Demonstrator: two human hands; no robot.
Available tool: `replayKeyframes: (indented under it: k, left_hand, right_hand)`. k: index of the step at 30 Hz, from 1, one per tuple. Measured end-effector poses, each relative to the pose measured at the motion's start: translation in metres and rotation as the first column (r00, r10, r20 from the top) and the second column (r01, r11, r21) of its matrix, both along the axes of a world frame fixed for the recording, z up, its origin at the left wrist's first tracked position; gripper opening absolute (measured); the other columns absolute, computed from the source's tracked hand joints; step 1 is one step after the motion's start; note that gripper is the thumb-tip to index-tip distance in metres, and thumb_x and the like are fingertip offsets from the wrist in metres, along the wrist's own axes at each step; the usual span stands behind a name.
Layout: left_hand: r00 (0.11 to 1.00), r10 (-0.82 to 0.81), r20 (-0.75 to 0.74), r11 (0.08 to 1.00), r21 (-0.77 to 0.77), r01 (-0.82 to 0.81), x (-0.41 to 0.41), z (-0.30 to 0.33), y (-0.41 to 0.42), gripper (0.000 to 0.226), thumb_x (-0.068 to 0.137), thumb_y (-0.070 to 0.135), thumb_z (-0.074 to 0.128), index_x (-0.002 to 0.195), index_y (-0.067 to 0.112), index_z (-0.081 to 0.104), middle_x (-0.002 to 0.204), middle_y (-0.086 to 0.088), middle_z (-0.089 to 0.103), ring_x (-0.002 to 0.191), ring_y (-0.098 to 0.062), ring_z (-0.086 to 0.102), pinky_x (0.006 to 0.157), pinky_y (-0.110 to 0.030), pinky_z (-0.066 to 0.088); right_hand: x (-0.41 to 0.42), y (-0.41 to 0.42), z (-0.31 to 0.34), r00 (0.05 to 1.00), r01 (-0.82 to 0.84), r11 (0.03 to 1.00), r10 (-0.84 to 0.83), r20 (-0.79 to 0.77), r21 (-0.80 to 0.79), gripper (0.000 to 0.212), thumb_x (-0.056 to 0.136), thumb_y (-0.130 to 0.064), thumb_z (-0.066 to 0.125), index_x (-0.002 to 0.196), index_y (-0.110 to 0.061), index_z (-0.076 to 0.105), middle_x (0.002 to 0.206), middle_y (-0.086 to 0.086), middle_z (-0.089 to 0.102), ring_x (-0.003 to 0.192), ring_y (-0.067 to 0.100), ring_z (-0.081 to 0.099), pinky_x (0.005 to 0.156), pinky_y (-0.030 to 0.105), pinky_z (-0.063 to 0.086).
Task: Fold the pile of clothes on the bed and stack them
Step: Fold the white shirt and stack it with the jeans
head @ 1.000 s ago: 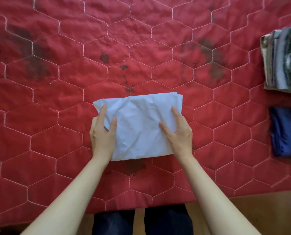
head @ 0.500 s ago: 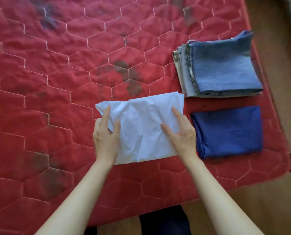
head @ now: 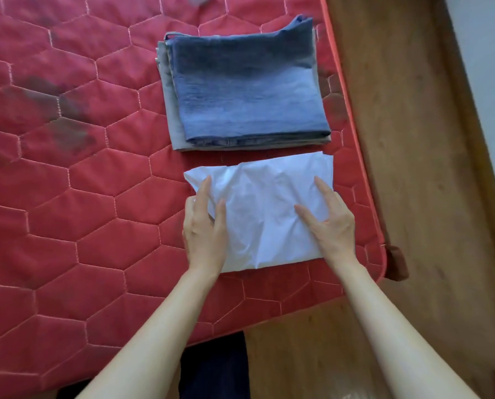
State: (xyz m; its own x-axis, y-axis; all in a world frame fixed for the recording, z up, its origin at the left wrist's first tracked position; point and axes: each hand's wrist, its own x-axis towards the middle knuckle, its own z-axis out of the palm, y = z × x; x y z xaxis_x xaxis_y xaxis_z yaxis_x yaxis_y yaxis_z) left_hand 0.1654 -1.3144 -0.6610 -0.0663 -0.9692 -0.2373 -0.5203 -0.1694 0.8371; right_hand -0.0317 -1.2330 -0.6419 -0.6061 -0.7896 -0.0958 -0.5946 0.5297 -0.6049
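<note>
A folded white cloth [head: 265, 214] lies near the right edge of the red quilted bed [head: 67, 197]. My left hand [head: 204, 228] holds its left edge and my right hand [head: 329, 223] its right edge. On each hand the thumb and forefinger lie on top, while the other fingers are hidden at the cloth's sides. Just behind it sits a stack of folded clothes [head: 249, 90] topped by a blue denim-coloured piece. The dark blue folded garment seen earlier is out of sight where the white cloth now is.
The bed's right edge and corner [head: 384, 254] are close to my right hand. Beyond them is a wooden floor [head: 413, 139]. Open red quilt spreads to the left. My dark trousers [head: 214, 367] show below the bed's front edge.
Both hands carried the white cloth to the right, from the middle of the bed to the spot in front of the stack, over the dark blue garment. The view swung right.
</note>
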Motion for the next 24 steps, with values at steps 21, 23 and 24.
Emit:
replayKeyframes:
  k: [21, 23, 24]
  left_hand:
    - [0.923, -0.016, 0.384, 1.000, 0.005, 0.015, -0.012, -0.034, 0.019, 0.056, 0.096, 0.029, 0.053, 0.148, 0.021, 0.033, 0.132, -0.005, 0.045, 0.108, -0.018, 0.050, 0.089, -0.036, 0.041]
    - [0.875, -0.001, 0.484, 0.985, -0.152, 0.085, -0.011, -0.028, 0.024, 0.056, 0.095, 0.024, 0.053, 0.146, 0.009, 0.033, 0.148, -0.013, 0.035, 0.136, -0.030, 0.035, 0.114, -0.049, 0.025]
    - [0.860, -0.030, 0.510, 0.963, -0.215, 0.161, -0.012, -0.027, 0.026, 0.054, 0.096, 0.022, 0.050, 0.145, 0.006, 0.034, 0.151, -0.015, 0.032, 0.142, -0.031, 0.027, 0.118, -0.049, 0.013]
  right_hand:
    - [-0.025, 0.019, -0.054, 0.997, 0.040, 0.988, -0.029, -0.074, 0.147, 0.071, 0.088, -0.065, 0.035, 0.149, -0.027, 0.034, 0.139, 0.005, 0.045, 0.121, 0.019, 0.048, 0.092, 0.036, 0.046]
    - [-0.020, 0.008, -0.049, 0.985, 0.045, 0.996, -0.031, -0.167, 0.081, 0.067, 0.094, -0.057, 0.034, 0.151, -0.022, 0.030, 0.155, 0.013, 0.026, 0.142, 0.026, 0.025, 0.114, 0.042, 0.027]
    - [-0.014, 0.001, -0.048, 0.971, 0.005, 0.999, 0.005, -0.239, 0.044, 0.062, 0.097, -0.051, 0.036, 0.150, -0.020, 0.031, 0.157, 0.015, 0.023, 0.145, 0.028, 0.020, 0.117, 0.043, 0.021]
